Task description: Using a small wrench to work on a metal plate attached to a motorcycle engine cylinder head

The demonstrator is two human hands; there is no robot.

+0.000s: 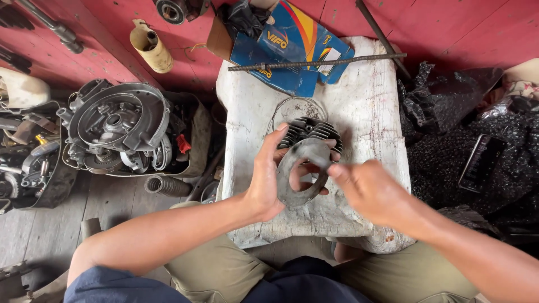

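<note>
Two hands on finned cylinder [310, 134], left hand [264, 179] gripping, right hand [368, 188] blurred

Both forearms are bare from the elbow down; no watch, ring or glove shows on the left hand [264, 179] or on the right hand [368, 191]. At 7 o'clock in the view, a dark blue short sleeve [106, 283] covers the left upper arm. At 6 o'clock, olive-khaki trousers [219, 272] cover both thighs, with soft folds in the cloth. Between the thighs, a dark navy piece of cloth [303, 283] is seen, maybe the shirt hem. The right hand is a little blurred.
</note>
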